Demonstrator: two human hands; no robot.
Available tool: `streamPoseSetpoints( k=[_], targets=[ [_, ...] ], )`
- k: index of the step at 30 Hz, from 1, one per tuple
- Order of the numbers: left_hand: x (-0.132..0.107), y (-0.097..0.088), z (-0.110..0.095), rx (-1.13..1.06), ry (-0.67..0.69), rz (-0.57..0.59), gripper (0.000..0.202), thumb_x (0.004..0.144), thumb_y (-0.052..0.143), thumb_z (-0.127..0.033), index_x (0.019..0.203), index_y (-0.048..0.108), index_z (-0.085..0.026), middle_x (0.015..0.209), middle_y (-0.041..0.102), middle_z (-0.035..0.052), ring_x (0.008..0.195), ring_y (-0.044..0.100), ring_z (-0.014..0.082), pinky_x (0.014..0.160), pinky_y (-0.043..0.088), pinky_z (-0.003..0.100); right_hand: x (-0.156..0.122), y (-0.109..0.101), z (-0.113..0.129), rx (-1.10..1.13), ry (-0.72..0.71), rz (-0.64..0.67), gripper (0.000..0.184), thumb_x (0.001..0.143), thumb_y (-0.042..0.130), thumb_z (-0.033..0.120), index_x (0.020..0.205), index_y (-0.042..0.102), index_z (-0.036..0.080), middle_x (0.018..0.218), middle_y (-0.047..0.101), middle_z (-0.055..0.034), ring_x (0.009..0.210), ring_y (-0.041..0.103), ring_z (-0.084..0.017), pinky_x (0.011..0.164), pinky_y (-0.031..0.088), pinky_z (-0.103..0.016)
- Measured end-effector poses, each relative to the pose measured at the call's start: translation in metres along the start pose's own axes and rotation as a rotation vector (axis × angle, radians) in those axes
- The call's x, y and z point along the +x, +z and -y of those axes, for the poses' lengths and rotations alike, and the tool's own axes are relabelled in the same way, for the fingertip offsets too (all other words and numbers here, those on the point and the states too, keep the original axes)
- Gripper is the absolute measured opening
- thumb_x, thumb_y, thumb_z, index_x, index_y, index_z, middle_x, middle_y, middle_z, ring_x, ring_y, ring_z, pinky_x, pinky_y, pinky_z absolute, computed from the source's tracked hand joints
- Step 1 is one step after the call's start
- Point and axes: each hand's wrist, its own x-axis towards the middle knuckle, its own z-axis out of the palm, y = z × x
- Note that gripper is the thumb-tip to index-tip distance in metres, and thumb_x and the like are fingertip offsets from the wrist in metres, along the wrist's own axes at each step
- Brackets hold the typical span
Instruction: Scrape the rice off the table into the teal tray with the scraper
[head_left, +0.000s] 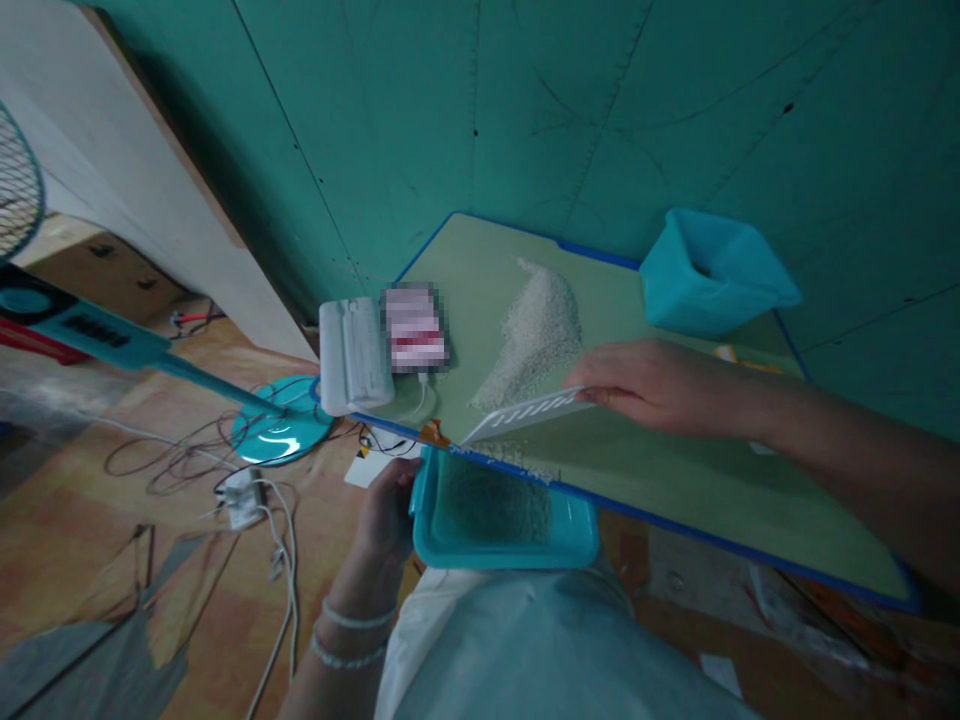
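Observation:
My left hand point(390, 510) is closed on the left end of a teal plastic bin point(506, 558), held just below the table's front edge. Whitish grains, perhaps rice, lie in that bin. In my right hand point(645, 388) is a flat white slotted plastic piece point(525, 411), gripped at its right end and tilted over the tabletop. Behind it spreads a heap of the same pale grains point(546, 315). A thin line of grains point(517, 465) lies along the front edge, above the bin.
The pale green table point(675, 475) has a blue rim. At its back right stands a second teal bin point(705, 285). A white case point(355, 355) and a pixelated, cabled device point(415, 328) sit at left. A fan base point(281, 420), cables and a power strip point(244, 498) occupy the floor.

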Motion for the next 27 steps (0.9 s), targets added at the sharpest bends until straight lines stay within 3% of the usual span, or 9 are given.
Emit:
streamPoseSetpoints(
  k=[9,19,27],
  targets=[
    [0.0,0.0,0.002,0.016,0.04,-0.03,0.018,0.053,0.059,-0.018,0.036,0.052,-0.016,0.031,0.048,-0.0026,0.03,0.04,0.0089,0.033,0.03,0.02,-0.017,-0.001,-0.007,0.026,0.023,0.024,0.03,0.091,0.034,0.027,0.09,0.062,0.02,0.083,0.064,-0.0059,0.078,0.059,-0.02,0.068,0.041,-0.03],
    [0.002,0.001,0.007,-0.004,0.006,0.028,0.016,0.05,0.062,-0.016,0.038,0.051,-0.015,0.031,0.046,-0.0045,0.029,0.04,0.007,0.032,0.032,0.019,-0.042,0.0,-0.002,0.025,0.075,-0.005,0.029,0.091,0.033,0.027,0.091,0.061,0.018,0.081,0.065,-0.0067,0.075,0.06,-0.019,0.065,0.042,-0.029],
    [0.002,0.003,0.011,0.034,-0.017,-0.076,0.021,0.051,0.06,-0.017,0.038,0.043,-0.018,0.031,0.04,-0.0062,0.03,0.036,0.0064,0.033,0.03,0.019,-0.058,0.002,0.001,0.049,0.111,-0.018,0.028,0.091,0.033,0.025,0.091,0.06,0.018,0.082,0.065,-0.0059,0.077,0.06,-0.018,0.066,0.043,-0.029]
  ],
)
